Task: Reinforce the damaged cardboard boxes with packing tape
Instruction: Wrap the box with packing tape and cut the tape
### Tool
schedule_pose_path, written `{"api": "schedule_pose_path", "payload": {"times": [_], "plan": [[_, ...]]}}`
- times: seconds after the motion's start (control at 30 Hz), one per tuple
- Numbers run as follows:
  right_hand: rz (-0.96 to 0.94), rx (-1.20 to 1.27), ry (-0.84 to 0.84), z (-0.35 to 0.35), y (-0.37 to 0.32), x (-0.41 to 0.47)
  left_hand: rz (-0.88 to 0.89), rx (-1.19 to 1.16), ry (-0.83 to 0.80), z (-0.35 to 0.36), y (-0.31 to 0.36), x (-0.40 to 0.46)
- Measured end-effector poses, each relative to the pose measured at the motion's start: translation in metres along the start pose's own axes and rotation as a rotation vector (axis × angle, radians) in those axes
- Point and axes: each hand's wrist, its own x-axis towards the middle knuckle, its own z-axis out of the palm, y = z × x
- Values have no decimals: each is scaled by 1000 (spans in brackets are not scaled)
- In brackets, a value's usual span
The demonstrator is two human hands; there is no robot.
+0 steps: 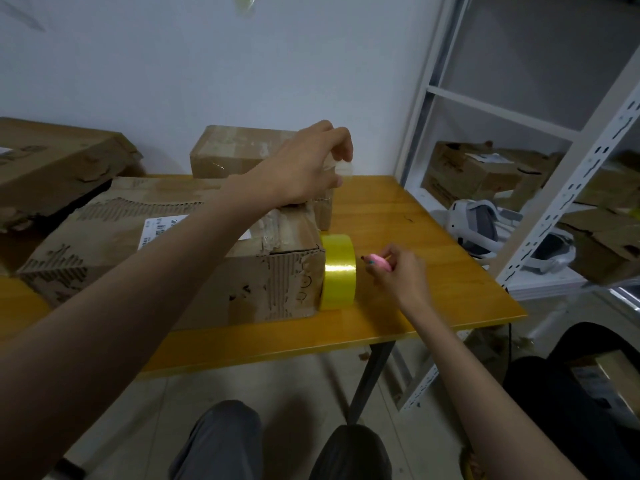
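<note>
Left hand [304, 164] is up above centre of the frame, fingertips pinching a small scrap of clear tape [343, 169], probably keeping the sticky bit off everything. Right hand [398, 271], right of centre, has its fingers curled round a little pink cutter [379, 260], tip aimed at the yellow packing tape roll [337, 271]. The roll stands on edge on the wooden table [433, 271], touching the end of the torn cardboard box [194, 251] at mid-left. Looks like they're between strips, with the roll parked close for the next pull.
</note>
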Motion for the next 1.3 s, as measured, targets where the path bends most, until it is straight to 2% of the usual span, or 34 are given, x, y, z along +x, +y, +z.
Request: {"api": "schedule_pose_path", "payload": {"times": [0.17, 0.5, 0.7, 0.77, 0.87, 0.97, 1.1, 1.3], "plan": [[88, -79, -62, 16, 12, -1, -5, -54, 119, -1, -3, -3], [149, -43, -120, 30, 15, 2, -66, -148, 116, -4, 0, -8], [136, -139, 19, 31, 13, -4, -102, -197, 104, 0, -2, -5], [124, 9, 139, 32, 7, -10, -149, -257, 79, 3, 1, -5], [-30, 442, 308, 31, -5, -24, -150, -322, -52, 12, 4, -10], [-144, 684, 200, 31, -16, -34, -126, -241, -212, 25, 2, -12], [-190, 704, 38, 37, -24, -40, -145, -57, -352, 40, -3, -15], [-259, 663, -52, 41, -29, -55, -141, -22, -358, 46, -1, -21]]}}
